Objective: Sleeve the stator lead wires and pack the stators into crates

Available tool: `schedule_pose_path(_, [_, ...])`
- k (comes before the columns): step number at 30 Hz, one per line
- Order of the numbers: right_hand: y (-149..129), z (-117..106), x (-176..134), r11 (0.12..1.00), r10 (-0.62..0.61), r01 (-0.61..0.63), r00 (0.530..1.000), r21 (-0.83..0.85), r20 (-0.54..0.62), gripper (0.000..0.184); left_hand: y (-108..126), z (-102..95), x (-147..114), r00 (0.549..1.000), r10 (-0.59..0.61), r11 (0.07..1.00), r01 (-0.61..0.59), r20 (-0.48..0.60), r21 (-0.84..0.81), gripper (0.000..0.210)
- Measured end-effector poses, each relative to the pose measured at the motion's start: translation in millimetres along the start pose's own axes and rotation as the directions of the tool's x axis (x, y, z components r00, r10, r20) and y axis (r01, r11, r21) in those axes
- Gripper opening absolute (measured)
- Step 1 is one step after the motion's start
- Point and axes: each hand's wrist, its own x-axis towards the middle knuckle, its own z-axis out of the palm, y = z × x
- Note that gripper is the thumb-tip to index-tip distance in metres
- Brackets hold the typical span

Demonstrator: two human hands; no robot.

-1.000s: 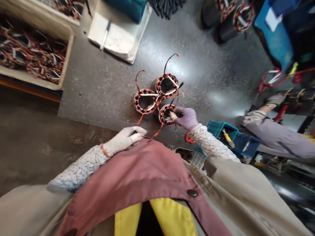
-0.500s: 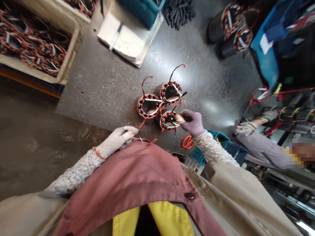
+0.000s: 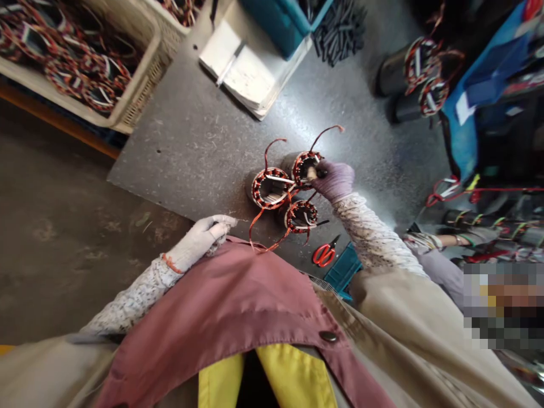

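Three motor stators with red-orange and black windings stand close together on the metal table: a left one (image 3: 255,190), a back one (image 3: 300,169) and a front one (image 3: 290,220). Curled leads rise from them, and others hang toward my apron. My right hand (image 3: 334,178), in a purple glove, is closed at the back stator's rim; its fingers hide what they grip. White-gloved, my left hand (image 3: 208,238) pinches thin strands left of the hanging leads, apart from the stators. A short black tube (image 3: 323,222) sticks out at the front stator's right side.
Red-handled scissors (image 3: 324,255) lie right of the stators, beside a teal tray (image 3: 344,266). A notebook (image 3: 242,73) with a pen, a teal bin (image 3: 280,25) and black tubes (image 3: 340,34) lie behind. Wound coils fill a crate (image 3: 148,73). A co-worker's arm (image 3: 442,266) is at right.
My right hand has moved from the front stator to the back one. The black tube now shows at the front stator. My left hand stays nearly in place; the view has shifted.
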Motion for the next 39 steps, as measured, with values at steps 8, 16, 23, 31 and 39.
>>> schedule_pose_path(8, [-2.6,-30.7,-6.9,0.933,-0.018,0.075,0.987,0.352,-0.162,0.022,-11.1,-8.1,-0.5,0.999,0.025,0.998,-0.026,-0.022,-0.049,0.042])
schedule_pose_path(16, [-68.5,-41.8,-43.7,0.905,-0.363,0.329,0.928,0.27,0.084,0.021,-13.0,-5.6,-0.8,0.997,0.074,0.995,-0.072,0.035,-0.076,0.036])
schedule_pose_path(23, [-89.9,-13.3,-40.1,0.847,-0.389,0.476,0.858,-0.236,0.335,0.038,-22.8,-11.3,-9.0,0.996,0.071,0.988,-0.078,-0.055,-0.131,0.041])
schedule_pose_path(31, [-62.4,-39.6,-60.7,0.892,-0.357,0.362,0.932,0.27,-0.069,0.029,-29.3,-8.4,-13.0,0.988,0.144,0.989,-0.146,-0.06,-0.023,0.046])
schedule_pose_path(39, [-20.4,-67.6,-166.8,0.387,0.141,-0.036,0.99,0.921,-0.02,0.042,23.5,59.6,-5.2,0.831,0.432,0.54,-0.55,0.35,0.638,0.057])
